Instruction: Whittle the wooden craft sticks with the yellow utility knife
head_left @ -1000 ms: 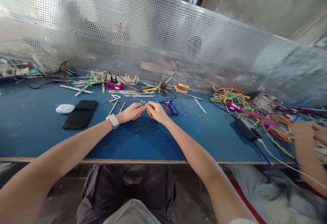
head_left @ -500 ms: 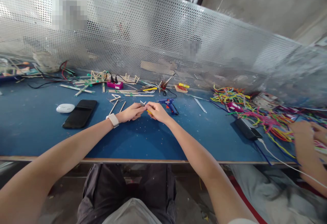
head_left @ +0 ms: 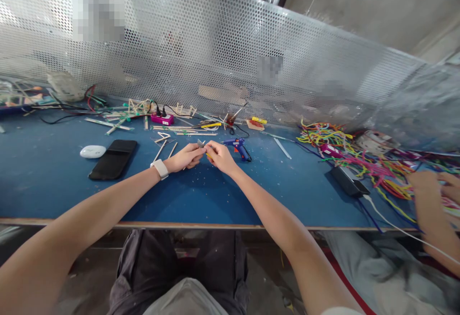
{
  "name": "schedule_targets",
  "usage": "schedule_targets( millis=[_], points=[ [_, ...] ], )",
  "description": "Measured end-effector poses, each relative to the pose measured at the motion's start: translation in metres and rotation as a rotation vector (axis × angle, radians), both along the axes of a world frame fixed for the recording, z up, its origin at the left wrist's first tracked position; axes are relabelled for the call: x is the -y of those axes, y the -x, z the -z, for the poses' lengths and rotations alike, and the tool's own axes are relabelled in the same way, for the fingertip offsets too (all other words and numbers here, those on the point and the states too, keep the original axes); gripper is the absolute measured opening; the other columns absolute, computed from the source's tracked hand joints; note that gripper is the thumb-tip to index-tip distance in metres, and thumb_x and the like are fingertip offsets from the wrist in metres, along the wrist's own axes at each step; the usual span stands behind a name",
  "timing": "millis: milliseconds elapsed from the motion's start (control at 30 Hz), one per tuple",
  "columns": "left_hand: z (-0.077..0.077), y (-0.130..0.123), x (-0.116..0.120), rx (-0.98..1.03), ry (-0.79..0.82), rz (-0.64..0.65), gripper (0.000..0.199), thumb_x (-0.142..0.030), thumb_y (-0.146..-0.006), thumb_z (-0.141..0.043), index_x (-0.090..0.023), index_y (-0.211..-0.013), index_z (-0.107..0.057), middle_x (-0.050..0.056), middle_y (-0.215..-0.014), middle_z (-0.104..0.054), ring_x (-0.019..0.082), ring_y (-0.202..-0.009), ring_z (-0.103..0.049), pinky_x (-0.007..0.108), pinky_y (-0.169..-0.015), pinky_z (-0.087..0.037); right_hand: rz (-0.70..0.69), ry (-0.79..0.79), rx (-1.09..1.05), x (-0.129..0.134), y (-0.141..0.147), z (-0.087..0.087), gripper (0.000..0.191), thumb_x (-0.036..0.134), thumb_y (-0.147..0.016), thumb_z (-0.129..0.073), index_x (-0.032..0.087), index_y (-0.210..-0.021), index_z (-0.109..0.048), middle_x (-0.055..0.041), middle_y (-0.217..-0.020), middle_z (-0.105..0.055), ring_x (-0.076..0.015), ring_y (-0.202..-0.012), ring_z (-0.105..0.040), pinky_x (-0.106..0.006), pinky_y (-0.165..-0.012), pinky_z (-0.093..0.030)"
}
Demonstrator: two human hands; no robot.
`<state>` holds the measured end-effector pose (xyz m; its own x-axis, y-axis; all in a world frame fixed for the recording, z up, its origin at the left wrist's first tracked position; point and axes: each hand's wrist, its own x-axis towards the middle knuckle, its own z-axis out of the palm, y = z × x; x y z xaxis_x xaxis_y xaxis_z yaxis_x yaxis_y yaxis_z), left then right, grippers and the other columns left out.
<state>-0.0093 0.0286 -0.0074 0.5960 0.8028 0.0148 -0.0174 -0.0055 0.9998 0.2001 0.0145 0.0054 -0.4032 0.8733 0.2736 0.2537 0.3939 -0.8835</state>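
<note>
A: Where are our hands?

B: Together over the blue bench [head_left: 215, 205]. Our right hand [head_left: 221, 157] grips a yellow cutter [head_left: 208, 155], its blade [head_left: 201, 143] showing by our fingertips. Our left hand [head_left: 186, 157] is closed on a thin piece, mostly hidden, perhaps a stick.

A: How far along are we?

B: Pale flecks [head_left: 196, 179] lie below, so some cutting seems done. Two loose sticks [head_left: 173, 149] lie beside our left hand. The blue glue gun [head_left: 237, 146] lies near our right, unheld. How much is left, we cannot tell.
</note>
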Motion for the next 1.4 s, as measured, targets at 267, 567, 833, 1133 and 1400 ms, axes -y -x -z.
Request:
schedule_targets(
  millis=[267,567,833,1133,1400],
  points=[
    [0.003,-0.002,-0.001,0.004,-0.04,-0.028,0.051,-0.062,-0.113,-0.066,-0.026,-0.087,-0.04,-0.01,-0.068,-0.035,0.006,-0.045,-0.028,0.02,-0.041,-0.026,0.012,0.02,-0.016,-0.002,0.0,-0.001,0.062,0.088,-0.104,-0.063,0.027,-0.094,-0.059,0.0055,-0.06,-0.055,-0.0162,-0.05,-0.048,-0.029,-0.052,-0.036],
    [0.006,-0.005,-0.003,-0.062,-0.129,-0.073,0.05,-0.062,-0.119,-0.06,-0.026,-0.088,-0.043,-0.011,-0.062,-0.034,0.007,-0.044,-0.029,0.021,-0.041,-0.031,0.058,0.05,-0.002,-0.002,0.0,-0.001,0.065,0.091,-0.102,-0.063,0.028,-0.093,-0.056,0.0053,-0.06,-0.054,-0.0171,-0.051,-0.05,-0.03,-0.052,-0.036],
    [0.01,-0.016,0.0,-0.029,-0.123,-0.185,0.046,-0.057,-0.122,-0.054,-0.026,-0.089,-0.045,-0.011,-0.063,-0.033,0.008,-0.044,-0.029,0.022,-0.04,-0.03,0.165,-0.036,-0.004,0.0,0.005,0.004,0.061,0.085,-0.108,-0.057,0.027,-0.091,-0.057,0.0009,-0.065,-0.057,-0.0195,-0.06,-0.055,-0.029,-0.053,-0.039],
    [0.011,-0.007,-0.004,-0.101,-0.17,-0.095,0.05,-0.067,-0.118,-0.057,-0.026,-0.092,-0.046,-0.011,-0.061,-0.036,0.008,-0.043,-0.031,0.022,-0.039,-0.03,0.014,0.046,-0.034,-0.005,-0.002,0.001,0.062,0.085,-0.105,-0.067,0.026,-0.089,-0.057,0.0066,-0.056,-0.051,-0.0143,-0.047,-0.046,-0.027,-0.047,-0.034],
    [0.01,-0.005,-0.004,-0.167,-0.261,-0.104,0.052,-0.07,-0.116,-0.057,-0.026,-0.089,-0.048,-0.01,-0.058,-0.038,0.009,-0.044,-0.033,0.024,-0.043,-0.031,0.001,0.071,-0.08,-0.005,-0.002,0.001,0.063,0.085,-0.103,-0.07,0.026,-0.086,-0.058,0.0076,-0.054,-0.05,-0.0129,-0.042,-0.043,-0.027,-0.045,-0.032]
  ],
)
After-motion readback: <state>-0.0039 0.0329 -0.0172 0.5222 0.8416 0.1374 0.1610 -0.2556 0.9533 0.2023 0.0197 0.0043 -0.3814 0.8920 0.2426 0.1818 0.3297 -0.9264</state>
